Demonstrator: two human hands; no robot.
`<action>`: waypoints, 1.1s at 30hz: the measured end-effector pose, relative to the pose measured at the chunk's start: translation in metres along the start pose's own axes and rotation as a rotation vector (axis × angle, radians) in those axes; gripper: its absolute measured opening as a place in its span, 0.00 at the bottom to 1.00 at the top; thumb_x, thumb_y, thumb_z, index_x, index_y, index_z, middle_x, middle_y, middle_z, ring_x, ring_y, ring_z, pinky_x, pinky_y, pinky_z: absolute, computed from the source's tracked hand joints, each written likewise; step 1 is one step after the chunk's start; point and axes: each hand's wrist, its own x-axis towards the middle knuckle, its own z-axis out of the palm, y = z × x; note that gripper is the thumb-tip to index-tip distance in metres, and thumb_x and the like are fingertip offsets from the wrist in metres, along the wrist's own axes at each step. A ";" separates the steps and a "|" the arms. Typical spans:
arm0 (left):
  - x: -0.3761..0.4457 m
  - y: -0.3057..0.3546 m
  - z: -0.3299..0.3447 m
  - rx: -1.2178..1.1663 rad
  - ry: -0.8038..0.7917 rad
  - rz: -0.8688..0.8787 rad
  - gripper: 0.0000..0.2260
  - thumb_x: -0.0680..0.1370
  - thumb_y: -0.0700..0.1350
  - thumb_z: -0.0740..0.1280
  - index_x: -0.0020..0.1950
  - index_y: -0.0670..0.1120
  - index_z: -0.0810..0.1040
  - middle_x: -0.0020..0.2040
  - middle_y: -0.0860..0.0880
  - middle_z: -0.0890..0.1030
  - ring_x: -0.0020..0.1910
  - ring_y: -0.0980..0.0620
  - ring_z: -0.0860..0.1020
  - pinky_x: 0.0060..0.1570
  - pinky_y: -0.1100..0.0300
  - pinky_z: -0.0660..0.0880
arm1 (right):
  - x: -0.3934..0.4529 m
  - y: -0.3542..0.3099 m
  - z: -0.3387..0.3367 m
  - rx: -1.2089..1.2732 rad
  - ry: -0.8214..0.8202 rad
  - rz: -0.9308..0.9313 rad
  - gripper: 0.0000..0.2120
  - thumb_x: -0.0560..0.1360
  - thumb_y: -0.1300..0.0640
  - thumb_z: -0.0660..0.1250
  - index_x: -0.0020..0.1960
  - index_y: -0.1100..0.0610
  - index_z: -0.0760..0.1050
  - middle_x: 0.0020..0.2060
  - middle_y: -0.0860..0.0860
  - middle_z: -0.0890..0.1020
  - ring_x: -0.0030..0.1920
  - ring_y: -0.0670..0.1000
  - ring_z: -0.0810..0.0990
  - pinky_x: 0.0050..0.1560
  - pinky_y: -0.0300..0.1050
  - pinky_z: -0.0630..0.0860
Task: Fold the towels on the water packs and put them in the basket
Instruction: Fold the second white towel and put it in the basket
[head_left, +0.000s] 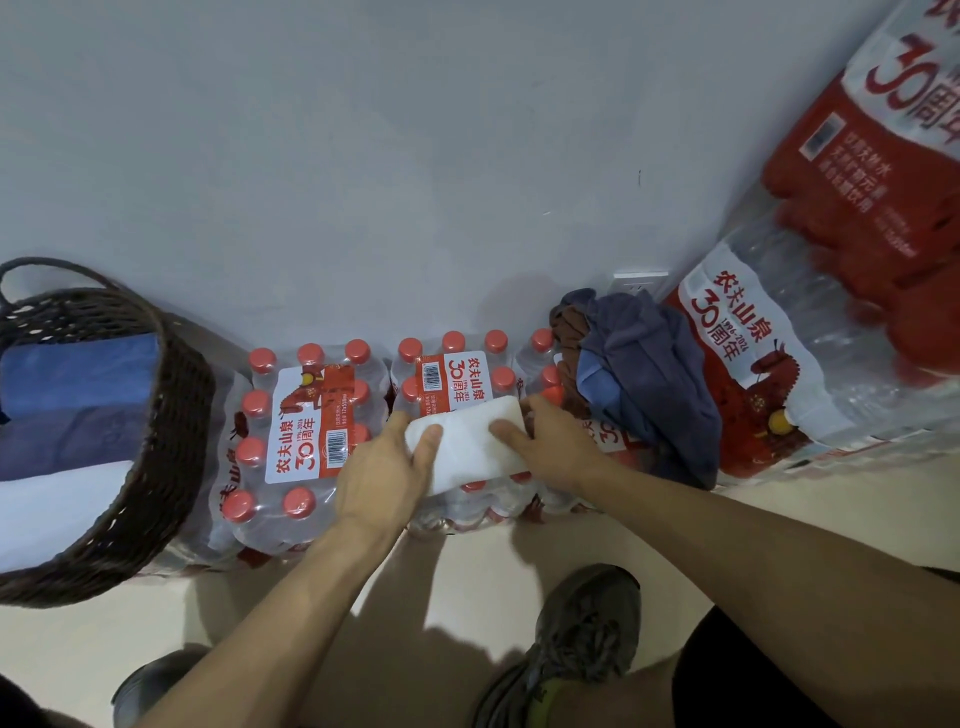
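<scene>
A folded white towel (470, 441) lies flat on top of the middle shrink-wrapped water pack (457, 384), a case of red-capped bottles standing on the floor against a pale wall. Both of the person's hands hold it. The left hand (384, 467) grips the towel's left end, thumb on top and the other fingers curled underneath, out of sight. The right hand (550, 447) grips the right end in the same way, thumb pressed on the top face. The towel's long axis runs left to right, tilted slightly up toward the right, so each hand has one short end. The dark wicker basket (171, 415) stands well apart to the left, past another water pack (306, 421), and already holds folded blue and white cloth. The left hand is the nearer one to the basket, so the carry would likely sweep leftward across that pack. To the right, a heap of unfolded towels (639, 374), blue-grey and brown, rests on the next pack, just beside the right hand. The fold on the white towel looks finished; placing it in the basket seems to be the step at hand.
</scene>
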 end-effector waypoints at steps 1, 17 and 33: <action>0.000 -0.001 0.000 0.025 0.000 0.002 0.20 0.81 0.60 0.56 0.63 0.47 0.73 0.47 0.42 0.81 0.45 0.42 0.80 0.43 0.52 0.77 | 0.001 -0.001 0.001 -0.018 0.017 0.006 0.18 0.78 0.43 0.64 0.62 0.53 0.69 0.53 0.46 0.77 0.48 0.45 0.77 0.44 0.37 0.75; 0.010 0.005 -0.014 -0.412 -0.258 -0.370 0.19 0.77 0.53 0.70 0.62 0.43 0.75 0.50 0.47 0.80 0.46 0.49 0.79 0.42 0.59 0.74 | -0.002 -0.010 -0.005 -0.050 0.006 0.129 0.20 0.77 0.50 0.68 0.65 0.56 0.69 0.61 0.54 0.78 0.58 0.55 0.77 0.57 0.49 0.75; 0.006 0.036 -0.064 -0.623 -0.408 -0.075 0.19 0.68 0.48 0.79 0.55 0.45 0.79 0.50 0.49 0.84 0.50 0.50 0.83 0.49 0.52 0.81 | -0.015 -0.071 -0.032 -0.641 -0.337 -0.276 0.55 0.57 0.41 0.80 0.76 0.45 0.53 0.72 0.49 0.60 0.69 0.54 0.63 0.68 0.54 0.68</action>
